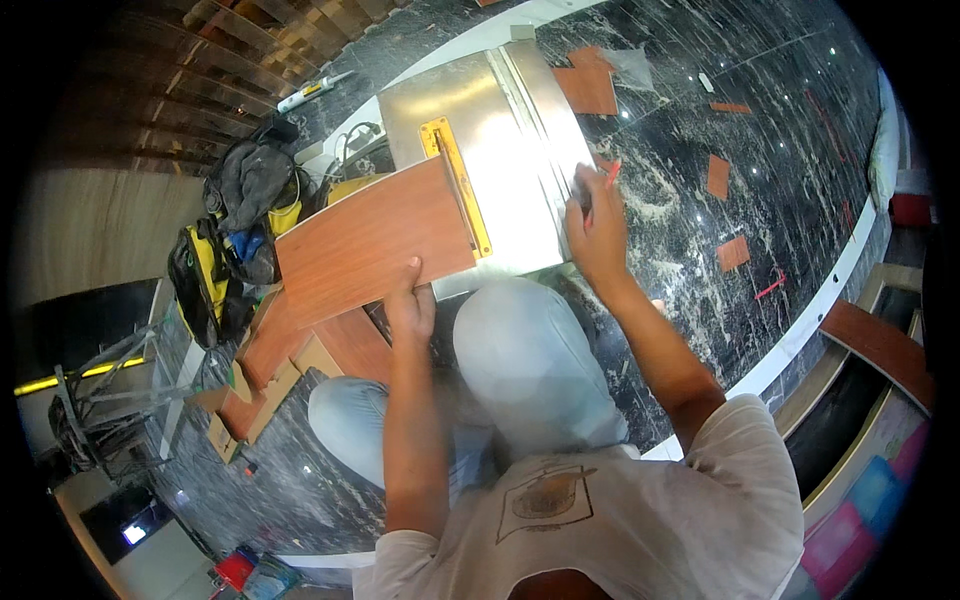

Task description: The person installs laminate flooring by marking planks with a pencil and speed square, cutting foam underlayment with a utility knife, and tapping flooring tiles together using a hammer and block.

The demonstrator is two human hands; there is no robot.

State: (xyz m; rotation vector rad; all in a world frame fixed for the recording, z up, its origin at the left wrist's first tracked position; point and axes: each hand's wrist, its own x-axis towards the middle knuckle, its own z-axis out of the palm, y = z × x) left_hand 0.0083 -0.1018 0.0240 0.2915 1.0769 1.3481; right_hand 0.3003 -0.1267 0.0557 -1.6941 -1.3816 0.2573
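My left hand [410,306] grips the near edge of a reddish-brown wood-look plank [370,235], thumb on top. The plank lies partly on the metal top of a table saw [410,100], its right end against the yellow blade insert [445,140]. A blade cannot be made out. At the saw top's right edge, my right hand [598,225] is closed round a thin red stick [613,172], like a pencil, whose end sticks out above the fingers. A metal fence rail [535,100] runs along the top beside that hand.
Plank offcuts [590,88] lie scattered on the dusty black marble-look floor [690,260]. Left of the saw sit black-and-yellow tool bags [255,190] and a sealant tube [310,92]. More planks in an open carton [265,405] lie by my left knee. Cables [80,415] pile at far left.
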